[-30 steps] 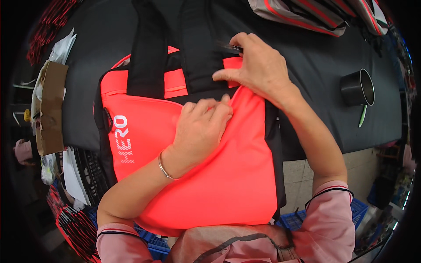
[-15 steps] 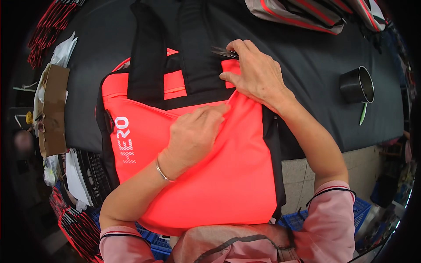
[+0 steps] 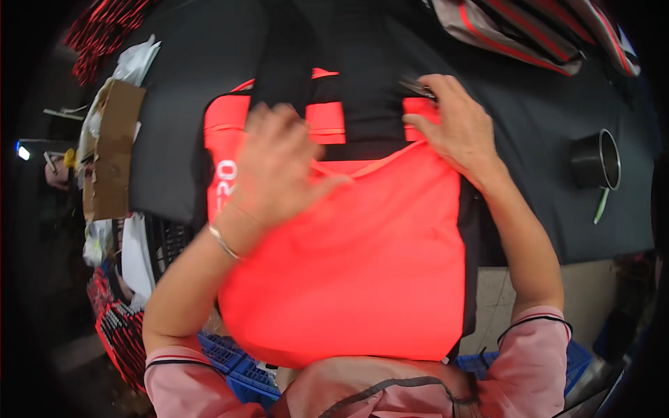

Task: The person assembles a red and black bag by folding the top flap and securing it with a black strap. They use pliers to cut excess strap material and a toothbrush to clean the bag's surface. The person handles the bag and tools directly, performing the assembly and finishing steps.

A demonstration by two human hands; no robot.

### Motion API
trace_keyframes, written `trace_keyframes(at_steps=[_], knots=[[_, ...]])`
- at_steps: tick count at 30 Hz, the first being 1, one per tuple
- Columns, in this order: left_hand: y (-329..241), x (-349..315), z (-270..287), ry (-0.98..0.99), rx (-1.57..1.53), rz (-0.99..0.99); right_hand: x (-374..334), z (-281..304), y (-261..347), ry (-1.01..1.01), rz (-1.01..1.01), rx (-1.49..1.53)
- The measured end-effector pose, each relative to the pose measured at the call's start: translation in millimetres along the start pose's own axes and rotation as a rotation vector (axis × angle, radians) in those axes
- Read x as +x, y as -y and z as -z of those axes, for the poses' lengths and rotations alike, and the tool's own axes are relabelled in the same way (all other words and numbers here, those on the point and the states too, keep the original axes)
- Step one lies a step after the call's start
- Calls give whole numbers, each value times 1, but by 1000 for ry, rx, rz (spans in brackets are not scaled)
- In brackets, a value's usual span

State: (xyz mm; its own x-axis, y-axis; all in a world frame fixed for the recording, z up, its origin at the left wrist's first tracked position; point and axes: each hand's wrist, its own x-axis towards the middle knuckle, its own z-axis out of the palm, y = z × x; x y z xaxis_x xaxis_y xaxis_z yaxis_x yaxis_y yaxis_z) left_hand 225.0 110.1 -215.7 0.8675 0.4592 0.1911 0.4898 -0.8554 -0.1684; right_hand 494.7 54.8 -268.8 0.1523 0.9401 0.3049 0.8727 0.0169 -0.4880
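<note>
A bright coral backpack [image 3: 348, 279] with black sides lies flat on the table in front of me, its lower end close to my body. Two wide black straps [image 3: 371, 83] run from its upper part toward the far side. My left hand [image 3: 275, 171], smeared by motion, is over the upper left of the bag with its fingers apart and partly covers the white print. At the upper right corner, my right hand [image 3: 456, 125] grips small metal thread snips [image 3: 418, 87], blades pointing left. Its thumb rests by the bag's pocket edge [image 3: 390, 157], which sags open in the middle.
A black cloth [image 3: 536, 104] covers the table. On the right stand a dark metal cup [image 3: 589, 161] and a green-handled tool [image 3: 601, 206]. Grey bags with red trim [image 3: 509, 35] lie far right. A cardboard box [image 3: 118, 150] is at left; blue crates [image 3: 244, 373] sit below.
My left hand has let go of the pocket edge and moved up and left, its fingers spreading. My right hand still holds the snips at the corner. The whole view has shifted slightly.
</note>
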Motion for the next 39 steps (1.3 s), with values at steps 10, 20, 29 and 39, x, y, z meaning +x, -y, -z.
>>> trace_keyframes(at_steps=[10,20,29,39], knots=[[35,-95,-36,-159,-309,77,0,-3,19,25,-29,-18],[30,-82,-59,-343,-389,315,38,-1,101,207,80,244],[20,-56,-46,-202,-363,425,1,-42,84,449,52,405],[43,-38,-54,-127,-388,191,-1,-42,82,438,91,416]])
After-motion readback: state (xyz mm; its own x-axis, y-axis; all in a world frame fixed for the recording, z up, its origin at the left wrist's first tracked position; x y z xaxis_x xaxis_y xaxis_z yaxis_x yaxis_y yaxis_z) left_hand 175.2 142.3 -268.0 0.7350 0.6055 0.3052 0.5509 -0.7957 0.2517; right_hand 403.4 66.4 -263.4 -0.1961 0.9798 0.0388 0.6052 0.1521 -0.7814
